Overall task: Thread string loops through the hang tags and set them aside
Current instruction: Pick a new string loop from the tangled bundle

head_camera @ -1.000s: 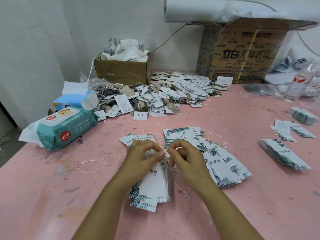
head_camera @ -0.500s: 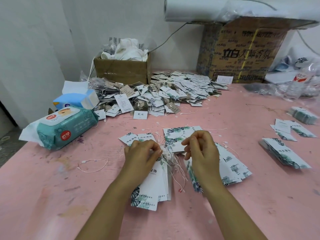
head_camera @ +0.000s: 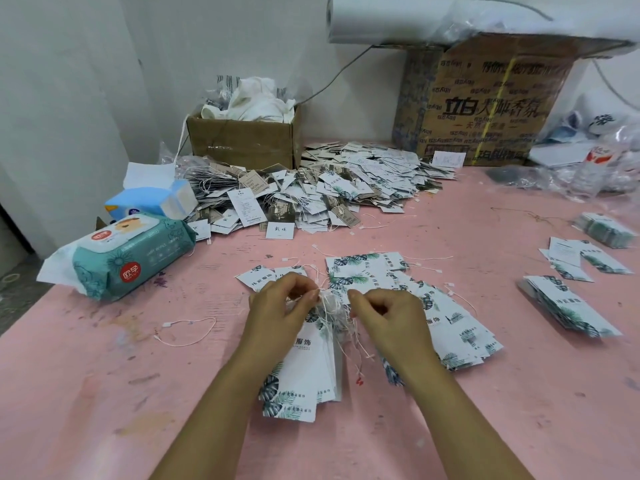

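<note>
Hang tags (head_camera: 304, 368), white with green leaf prints, sit in a stack at the near middle of the pink desk (head_camera: 104, 393), under my view of the left hand (head_camera: 277, 306). Its fingers (head_camera: 301, 289) are curled and clamped on the top end of the stack, where a tangle of string loops (head_camera: 329, 306) sprouts. The right hand (head_camera: 391, 317) is just beside it, fingers (head_camera: 360, 299) curled with thumb and forefinger together at the tangle. They appear to pinch a strand, though the thread is too fine for me to be sure.

More tags lie fanned (head_camera: 460, 327) beneath the right wrist, and another stack (head_camera: 568, 306) lies well apart on the right. A loose loop (head_camera: 187, 330) lies left of the hands.

At the back, a small open cardboard box (head_camera: 242, 140) is stuffed with white cloth (head_camera: 256, 102). A heap of tags (head_camera: 346, 188) spreads in front of it. The large printed carton (head_camera: 485, 105) is closed, with a white roll (head_camera: 398, 19) lying on top. A wipes pack (head_camera: 128, 258) lies on the left.
</note>
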Demonstrator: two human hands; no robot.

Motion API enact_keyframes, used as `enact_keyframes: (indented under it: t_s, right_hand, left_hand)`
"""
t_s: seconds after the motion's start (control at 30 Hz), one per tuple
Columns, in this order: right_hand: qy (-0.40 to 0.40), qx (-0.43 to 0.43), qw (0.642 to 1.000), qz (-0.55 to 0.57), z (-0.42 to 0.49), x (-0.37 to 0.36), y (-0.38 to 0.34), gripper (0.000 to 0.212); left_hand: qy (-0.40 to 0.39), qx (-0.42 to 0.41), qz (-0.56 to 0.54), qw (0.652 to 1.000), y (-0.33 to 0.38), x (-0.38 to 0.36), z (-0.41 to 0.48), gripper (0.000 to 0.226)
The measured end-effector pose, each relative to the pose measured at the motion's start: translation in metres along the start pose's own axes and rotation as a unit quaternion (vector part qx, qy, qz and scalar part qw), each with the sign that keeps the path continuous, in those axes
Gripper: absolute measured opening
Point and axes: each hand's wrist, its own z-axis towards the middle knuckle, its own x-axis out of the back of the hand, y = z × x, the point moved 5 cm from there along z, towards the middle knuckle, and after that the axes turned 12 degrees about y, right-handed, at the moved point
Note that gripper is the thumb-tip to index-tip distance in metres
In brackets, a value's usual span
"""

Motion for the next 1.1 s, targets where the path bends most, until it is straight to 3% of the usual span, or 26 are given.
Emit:
enact_keyframes:
  t_s: [0.13,0.27,0.6,0.9,1.1]
  right_hand:
    - [0.015,0.065,0.998,-0.010,0.001,-0.005,-0.009,0.005]
    - [-0.020,0.084,0.996,-0.022,-0.001,-0.012,-0.008,0.028]
    - [-0.029,0.092,0.995,-0.034,-0.002,-0.017,-0.005,0.018]
    - [-0.071,-0.004,0.993,0.093,-0.005,-0.020,-0.003,0.037]
    - [-0.110,0.013,0.991,0.080,-0.002,-0.023,-0.002,0.046]
  left_hand:
    - [-0.008,0.000,-0.015,1.000,0.000,-0.002,0.000,0.021]
    - [-0.018,-0.017,-0.006,1.000,0.000,-0.003,-0.001,0.025]
    - [-0.022,-0.012,-0.009,1.000,0.001,-0.004,-0.003,0.030]
    - [-0.019,-0.011,-0.023,0.999,0.004,-0.005,-0.002,0.037]
    - [-0.014,-0.015,-0.016,1.000,0.006,-0.005,-0.003,0.036]
